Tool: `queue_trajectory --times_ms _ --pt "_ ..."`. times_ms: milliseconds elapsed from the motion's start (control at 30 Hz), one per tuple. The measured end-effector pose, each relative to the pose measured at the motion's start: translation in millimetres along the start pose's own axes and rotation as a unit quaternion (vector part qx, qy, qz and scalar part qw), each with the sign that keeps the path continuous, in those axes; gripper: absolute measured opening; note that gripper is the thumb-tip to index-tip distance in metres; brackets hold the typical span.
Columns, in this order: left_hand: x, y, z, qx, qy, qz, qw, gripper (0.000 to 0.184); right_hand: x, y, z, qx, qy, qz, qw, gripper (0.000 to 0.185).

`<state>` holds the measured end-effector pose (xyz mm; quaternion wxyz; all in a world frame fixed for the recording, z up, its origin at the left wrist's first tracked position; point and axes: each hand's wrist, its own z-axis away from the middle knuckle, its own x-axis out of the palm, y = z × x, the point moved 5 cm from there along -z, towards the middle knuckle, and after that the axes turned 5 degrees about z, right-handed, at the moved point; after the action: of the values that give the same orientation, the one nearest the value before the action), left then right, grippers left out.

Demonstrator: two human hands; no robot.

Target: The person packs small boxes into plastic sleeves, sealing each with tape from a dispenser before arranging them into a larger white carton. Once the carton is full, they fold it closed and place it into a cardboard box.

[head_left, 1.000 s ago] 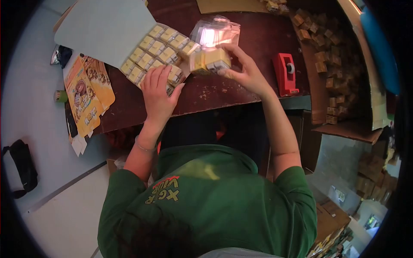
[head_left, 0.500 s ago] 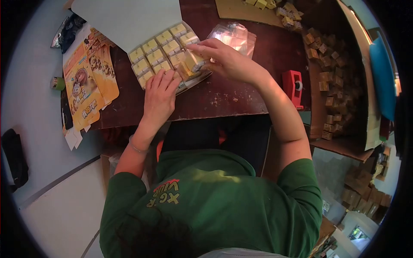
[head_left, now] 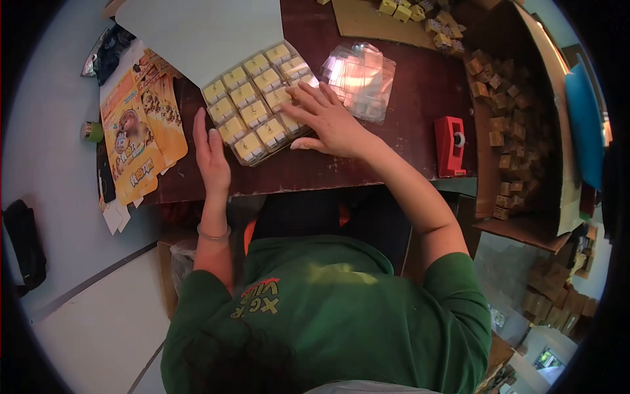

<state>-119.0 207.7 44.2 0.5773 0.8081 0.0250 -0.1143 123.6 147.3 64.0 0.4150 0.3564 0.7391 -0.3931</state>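
Note:
A shallow tray of small yellow boxes point(head_left: 252, 113) stands in tilted rows on the dark table, edged with clear plastic. My left hand point(head_left: 212, 161) is upright beside its left edge, fingers stretched out and holding nothing; I cannot tell whether it touches the edge. Across the right side of the rows lies my right hand point(head_left: 328, 123), palm down with fingers spread, covering some of the yellow boxes. Behind the tray a large white lid panel point(head_left: 203, 36) stretches away. Right of it rests a stack of clear plastic sheets or covers point(head_left: 363, 82), shiny with reflections.
Printed orange cartons point(head_left: 134, 141) lie flat at the left, by a green-sided roll point(head_left: 92, 132). A red tape dispenser point(head_left: 449, 148) stands at the right. Beyond it, a big cardboard box point(head_left: 485, 190) holds many small boxes. More yellow pieces point(head_left: 397, 9) sit on cardboard at the back.
My right hand has let go of a small clear-and-yellow piece at the tray's near right corner and now lies flat. My left hand moved from the front edge to the left side.

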Motion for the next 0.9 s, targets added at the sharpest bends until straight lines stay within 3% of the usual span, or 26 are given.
queue_trajectory --times_ms 33,67,133,167,233,333,433,467,533,567,600,667,733,800,900 --pt "-9 -21 -6 -0.082 0.045 0.1 0.991 0.05 -6 9 -1 0.017 0.03 -0.06 0.998 0.068" --pt "-4 -40 -12 -0.138 0.012 0.204 0.969 0.051 -9 27 -3 0.09 0.058 -0.085 0.991 0.068" --pt "7 -60 -14 -0.251 -0.06 0.397 0.881 0.053 16 61 4 0.23 0.137 -0.272 0.924 0.065" --pt "16 -51 -9 -0.254 -0.044 0.349 0.901 0.056 50 73 11 0.269 0.082 -0.355 0.891 0.065" --pt "23 -35 -3 -0.26 -0.028 0.37 0.892 0.059 40 43 21 0.239 0.076 -0.485 0.838 0.063" --pt "19 -21 21 -0.299 -0.06 0.335 0.891 0.061 38 15 60 0.237 0.062 -0.439 0.865 0.063" --pt "16 -35 51 -0.332 -0.059 0.204 0.919 0.062 24 2 94 0.236 0.046 -0.423 0.873 0.063" --pt "25 -27 50 -0.275 -0.116 0.249 0.921 0.065 16 2 100 0.223 0.046 -0.415 0.881 0.064" --pt "27 -2 40 -0.319 -0.071 0.236 0.915 0.068 -12 3 97 0.276 -0.005 -0.365 0.889 0.065" --pt "27 2 36 -0.343 -0.049 0.228 0.91 0.069 -21 11 94 0.276 0.066 -0.283 0.916 0.068" --pt "20 -19 23 -0.255 -0.013 0.22 0.941 0.074 -37 19 81 0.296 0.105 -0.305 0.899 0.07" --pt "4 8 -14 -0.177 0.034 0.2 0.963 0.078 -75 34 45 0.302 0.164 -0.41 0.845 0.071" --pt "-5 41 -50 -0.074 0.005 0.192 0.979 0.081 -100 43 10 0.256 0.166 -0.542 0.783 0.073" --pt "-3 81 -63 -0.029 -0.077 0.192 0.978 0.083 -109 45 -19 0.193 0.122 -0.631 0.741 0.079" --pt "2 102 -53 -0.001 -0.165 0.227 0.96 0.088 -111 27 -17 0.164 0.085 -0.629 0.755 0.082"
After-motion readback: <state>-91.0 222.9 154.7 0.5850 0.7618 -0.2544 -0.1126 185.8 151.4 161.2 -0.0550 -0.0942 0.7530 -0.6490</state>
